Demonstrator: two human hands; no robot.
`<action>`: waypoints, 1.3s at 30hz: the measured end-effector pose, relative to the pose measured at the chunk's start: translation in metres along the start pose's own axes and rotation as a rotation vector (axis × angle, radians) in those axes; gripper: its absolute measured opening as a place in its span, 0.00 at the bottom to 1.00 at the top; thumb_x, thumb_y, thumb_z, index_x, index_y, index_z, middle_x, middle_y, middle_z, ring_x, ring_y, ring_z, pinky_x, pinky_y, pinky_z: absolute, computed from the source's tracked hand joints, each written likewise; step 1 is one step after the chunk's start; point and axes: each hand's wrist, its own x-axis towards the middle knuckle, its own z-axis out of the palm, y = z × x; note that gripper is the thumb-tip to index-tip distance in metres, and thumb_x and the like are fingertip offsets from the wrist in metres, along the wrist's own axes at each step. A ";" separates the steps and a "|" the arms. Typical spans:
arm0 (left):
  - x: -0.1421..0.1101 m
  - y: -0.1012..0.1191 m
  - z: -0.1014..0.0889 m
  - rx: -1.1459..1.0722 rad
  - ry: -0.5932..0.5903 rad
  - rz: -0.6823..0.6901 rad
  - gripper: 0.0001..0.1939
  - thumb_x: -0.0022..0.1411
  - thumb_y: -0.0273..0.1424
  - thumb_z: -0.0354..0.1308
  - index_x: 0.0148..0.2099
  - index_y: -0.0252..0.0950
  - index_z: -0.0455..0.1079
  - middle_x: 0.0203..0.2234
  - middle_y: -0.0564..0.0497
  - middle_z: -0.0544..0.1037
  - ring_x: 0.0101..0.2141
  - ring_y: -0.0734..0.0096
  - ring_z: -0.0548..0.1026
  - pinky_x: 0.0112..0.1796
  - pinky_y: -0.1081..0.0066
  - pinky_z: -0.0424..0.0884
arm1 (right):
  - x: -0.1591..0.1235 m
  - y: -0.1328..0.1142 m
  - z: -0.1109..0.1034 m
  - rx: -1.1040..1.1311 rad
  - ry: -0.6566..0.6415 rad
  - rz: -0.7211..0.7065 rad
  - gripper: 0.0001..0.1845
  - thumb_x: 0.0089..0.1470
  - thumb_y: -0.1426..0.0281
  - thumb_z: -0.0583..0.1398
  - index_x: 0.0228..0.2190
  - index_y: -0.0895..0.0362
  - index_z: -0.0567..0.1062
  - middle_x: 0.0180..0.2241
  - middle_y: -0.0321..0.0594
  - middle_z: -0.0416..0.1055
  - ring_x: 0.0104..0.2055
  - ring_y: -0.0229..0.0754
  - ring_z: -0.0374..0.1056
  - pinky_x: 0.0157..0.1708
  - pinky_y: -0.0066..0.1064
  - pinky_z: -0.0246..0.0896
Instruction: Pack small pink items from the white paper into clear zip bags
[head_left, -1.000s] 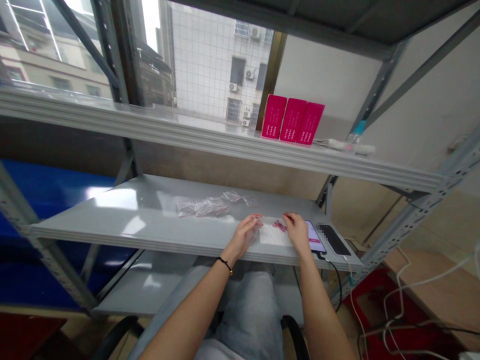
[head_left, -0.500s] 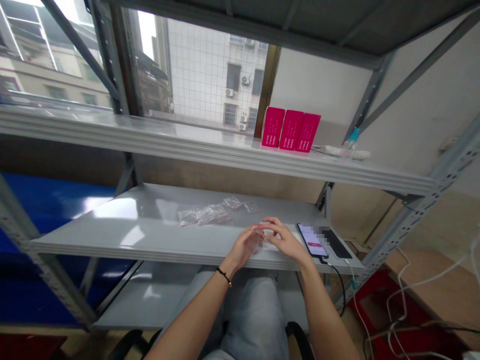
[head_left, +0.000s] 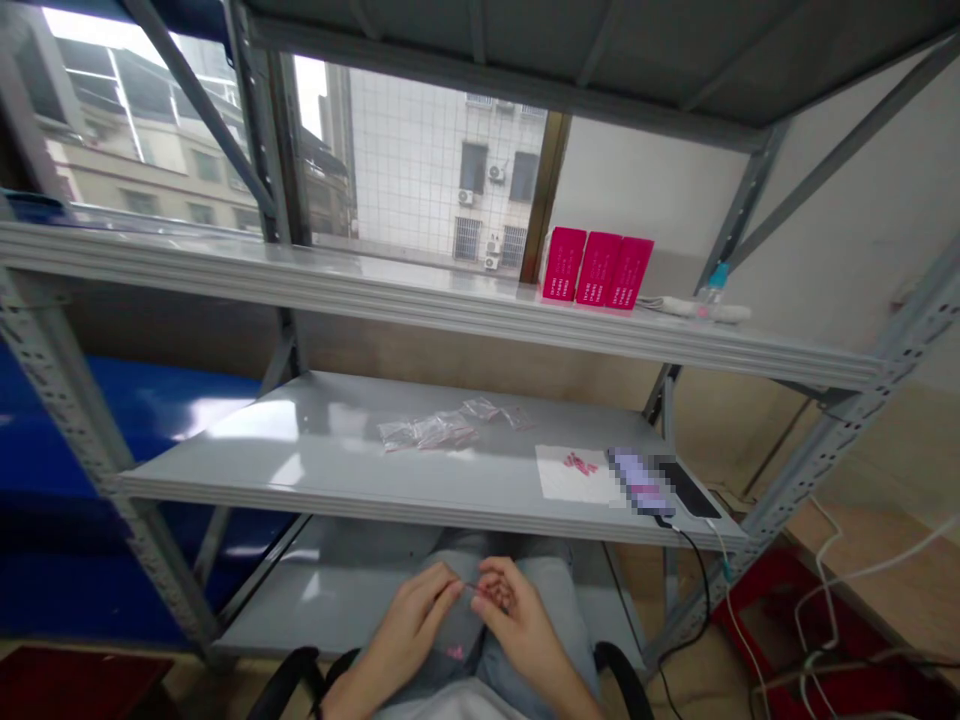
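My left hand (head_left: 409, 625) and my right hand (head_left: 517, 625) are together over my lap, below the grey shelf (head_left: 315, 455). Their fingertips meet in a pinch around a small clear plastic bag (head_left: 480, 595) with something pink inside. On the shelf lies a white sheet (head_left: 574, 480) carrying a few small pink pieces (head_left: 579, 463). A heap of several small clear bags (head_left: 442, 430) lies farther back on the same shelf.
A phone (head_left: 637, 480) and a dark device (head_left: 686, 490) with cables lie at the shelf's right end. Three pink boxes (head_left: 596, 268) stand on the upper shelf (head_left: 375, 295). A red stool (head_left: 780, 610) and white cables are at lower right.
Both hands have left the shelf and dropped to my lap, carrying a small bag. The white sheet with pink pieces is now uncovered. The view has shifted to the left.
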 end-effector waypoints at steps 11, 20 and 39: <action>-0.002 -0.013 0.003 0.012 0.014 0.017 0.16 0.69 0.40 0.53 0.31 0.38 0.72 0.26 0.52 0.75 0.31 0.67 0.74 0.34 0.72 0.65 | 0.002 0.032 -0.005 -0.057 -0.006 0.039 0.20 0.56 0.53 0.62 0.26 0.57 0.72 0.23 0.33 0.65 0.27 0.37 0.60 0.29 0.28 0.51; -0.004 -0.006 0.016 -0.037 -0.057 -0.066 0.20 0.67 0.44 0.55 0.29 0.37 0.74 0.25 0.50 0.76 0.30 0.66 0.73 0.33 0.71 0.64 | 0.004 0.012 -0.013 0.000 -0.150 0.043 0.16 0.53 0.55 0.66 0.30 0.56 0.77 0.26 0.34 0.69 0.30 0.38 0.63 0.30 0.28 0.54; 0.015 0.019 0.015 -0.167 -0.074 -0.146 0.17 0.65 0.45 0.56 0.36 0.37 0.77 0.29 0.49 0.79 0.32 0.65 0.72 0.36 0.70 0.65 | 0.003 -0.010 -0.034 -0.207 -0.101 -0.125 0.21 0.62 0.56 0.58 0.22 0.55 0.70 0.24 0.32 0.63 0.28 0.37 0.60 0.29 0.28 0.49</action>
